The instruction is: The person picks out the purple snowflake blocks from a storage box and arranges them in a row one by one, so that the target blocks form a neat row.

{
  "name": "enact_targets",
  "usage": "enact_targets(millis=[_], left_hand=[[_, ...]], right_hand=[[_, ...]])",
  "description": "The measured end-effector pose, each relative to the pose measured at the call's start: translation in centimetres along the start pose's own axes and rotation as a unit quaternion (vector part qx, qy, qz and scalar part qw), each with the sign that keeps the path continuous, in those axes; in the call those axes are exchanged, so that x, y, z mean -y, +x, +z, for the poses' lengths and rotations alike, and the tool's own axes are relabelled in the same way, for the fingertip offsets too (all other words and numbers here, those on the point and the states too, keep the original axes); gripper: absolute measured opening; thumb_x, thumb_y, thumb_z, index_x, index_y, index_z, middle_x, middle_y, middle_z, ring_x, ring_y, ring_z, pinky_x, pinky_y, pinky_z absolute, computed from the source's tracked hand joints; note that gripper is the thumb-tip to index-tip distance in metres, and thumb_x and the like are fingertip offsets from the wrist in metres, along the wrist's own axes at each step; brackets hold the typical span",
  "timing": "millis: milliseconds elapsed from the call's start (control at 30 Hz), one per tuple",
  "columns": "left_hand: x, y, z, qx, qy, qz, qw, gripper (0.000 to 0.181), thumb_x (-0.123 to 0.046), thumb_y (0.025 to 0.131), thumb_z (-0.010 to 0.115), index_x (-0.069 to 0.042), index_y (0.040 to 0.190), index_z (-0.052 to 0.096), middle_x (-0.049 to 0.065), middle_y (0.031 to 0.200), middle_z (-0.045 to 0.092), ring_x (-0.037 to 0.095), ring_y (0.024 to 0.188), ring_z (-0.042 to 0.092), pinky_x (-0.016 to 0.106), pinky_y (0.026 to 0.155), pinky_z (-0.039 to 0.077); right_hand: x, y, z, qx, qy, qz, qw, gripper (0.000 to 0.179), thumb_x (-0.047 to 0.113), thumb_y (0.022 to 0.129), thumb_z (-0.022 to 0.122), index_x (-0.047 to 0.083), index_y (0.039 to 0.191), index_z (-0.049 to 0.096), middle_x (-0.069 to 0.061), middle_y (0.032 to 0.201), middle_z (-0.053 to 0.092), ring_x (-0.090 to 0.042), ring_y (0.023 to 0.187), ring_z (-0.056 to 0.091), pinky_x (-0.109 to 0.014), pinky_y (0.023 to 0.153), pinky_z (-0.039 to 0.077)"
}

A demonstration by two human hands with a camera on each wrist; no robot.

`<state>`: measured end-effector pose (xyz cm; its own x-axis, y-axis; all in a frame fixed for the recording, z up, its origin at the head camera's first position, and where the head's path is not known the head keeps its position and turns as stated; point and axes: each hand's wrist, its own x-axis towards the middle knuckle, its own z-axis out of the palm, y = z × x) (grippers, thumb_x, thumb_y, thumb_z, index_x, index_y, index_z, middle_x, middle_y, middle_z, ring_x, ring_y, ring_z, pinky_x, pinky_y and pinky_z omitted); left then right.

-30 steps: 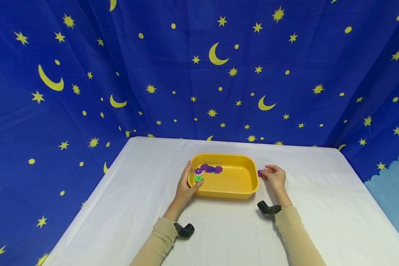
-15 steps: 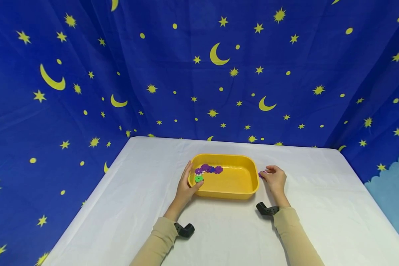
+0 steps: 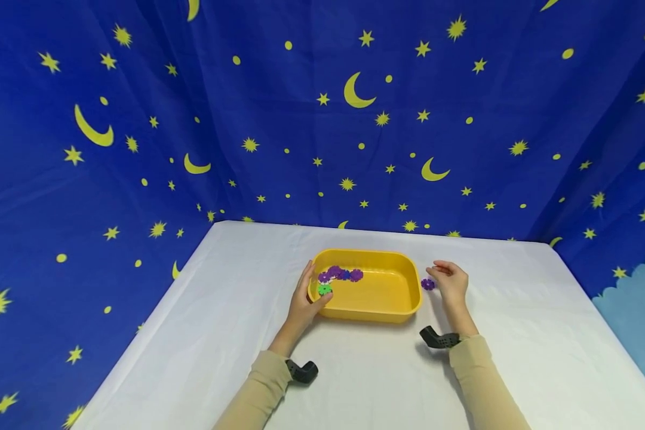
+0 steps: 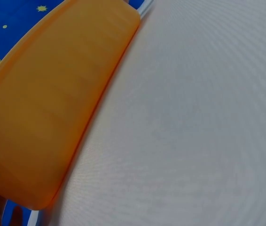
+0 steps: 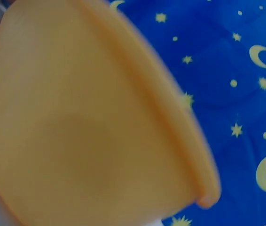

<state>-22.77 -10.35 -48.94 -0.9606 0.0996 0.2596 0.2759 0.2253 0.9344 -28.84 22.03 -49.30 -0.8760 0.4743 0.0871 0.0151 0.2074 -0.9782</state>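
A shallow yellow plastic tub (image 3: 376, 301) stands on the white table. My left hand (image 3: 303, 304) holds its left end, with the fingers along the outer wall and the thumb over the front rim. Inside, at the left, lie purple flower-shaped discs (image 3: 356, 275), a blue disc (image 3: 346, 275), a green disc (image 3: 325, 289) and something white. A lone purple flower-shaped disc (image 3: 427, 284) lies on the table just right of the tub. My right hand (image 3: 452, 283) hovers beside and above that disc, fingers loosely bent and holding nothing. Both wrist views show mostly the tub's outer wall.
A white cloth covers the table (image 3: 371, 370). Dark blue curtains (image 3: 279, 107) with yellow moons and stars hang behind and at the sides. Each wrist carries a black camera mount, the left mount (image 3: 303, 372) and the right mount (image 3: 438, 338).
My right hand has let go of the purple disc and drawn slightly up and away, so the disc now lies fully visible on the table. The left hand stays on the tub.
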Motion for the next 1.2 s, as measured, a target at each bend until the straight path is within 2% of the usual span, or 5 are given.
enact_targets(millis=[133, 300, 533, 900, 1200], left_hand=[[0.0, 0.0, 0.0, 0.000, -0.003, 0.002, 1.0000, 0.078, -0.013, 0.084, 0.067, 0.000, 0.149, 0.025, 0.013, 0.160, 0.015, 0.035, 0.148, 0.015, 0.055, 0.120, 0.013], [-0.2, 0.0, -0.1, -0.003, 0.000, 0.005, 1.0000, 0.078, -0.013, 0.084, 0.067, 0.001, 0.149, 0.025, 0.015, 0.160, 0.016, 0.035, 0.147, 0.015, 0.055, 0.120, 0.013], [-0.3, 0.0, -0.2, -0.003, 0.005, 0.004, 1.0000, 0.076, -0.009, 0.085, 0.064, 0.001, 0.149, 0.025, 0.015, 0.160, 0.016, 0.036, 0.147, 0.016, 0.056, 0.119, 0.013], [-0.2, -0.3, 0.1, 0.002, 0.002, 0.000, 1.0000, 0.077, -0.011, 0.085, 0.065, 0.001, 0.149, 0.024, 0.016, 0.160, 0.015, 0.036, 0.147, 0.016, 0.057, 0.119, 0.013], [-0.5, -0.2, -0.2, -0.001, 0.012, 0.005, 0.9999, 0.077, -0.012, 0.085, 0.065, 0.001, 0.149, 0.024, 0.016, 0.160, 0.016, 0.037, 0.147, 0.017, 0.058, 0.118, 0.014]], right_hand=[[1.1, -0.2, 0.2, 0.009, 0.023, 0.007, 0.9997, 0.028, 0.000, 0.083, 0.067, -0.011, 0.108, 0.062, 0.023, 0.063, 0.052, 0.009, 0.061, 0.052, -0.003, 0.059, 0.047], [3.1, -0.4, 0.9, 0.040, 0.063, 0.019, 0.9970, 0.029, 0.000, 0.085, 0.065, -0.013, 0.110, 0.058, 0.021, 0.063, 0.056, 0.006, 0.063, 0.055, -0.007, 0.063, 0.050], [5.5, -1.5, 3.0, 0.078, 0.054, 0.032, 0.9950, 0.029, 0.004, 0.087, 0.063, -0.008, 0.113, 0.059, 0.015, 0.072, 0.059, 0.001, 0.067, 0.056, -0.011, 0.068, 0.052], [6.4, -2.6, 6.5, 0.149, 0.050, 0.016, 0.9874, 0.027, 0.002, 0.086, 0.064, -0.009, 0.110, 0.061, 0.015, 0.069, 0.060, 0.001, 0.066, 0.058, -0.021, 0.074, 0.056], [6.2, -2.8, 9.2, 0.180, 0.025, -0.008, 0.9833, 0.027, 0.002, 0.087, 0.064, -0.010, 0.111, 0.062, -0.003, 0.084, 0.067, -0.001, 0.069, 0.058, -0.027, 0.078, 0.057]])
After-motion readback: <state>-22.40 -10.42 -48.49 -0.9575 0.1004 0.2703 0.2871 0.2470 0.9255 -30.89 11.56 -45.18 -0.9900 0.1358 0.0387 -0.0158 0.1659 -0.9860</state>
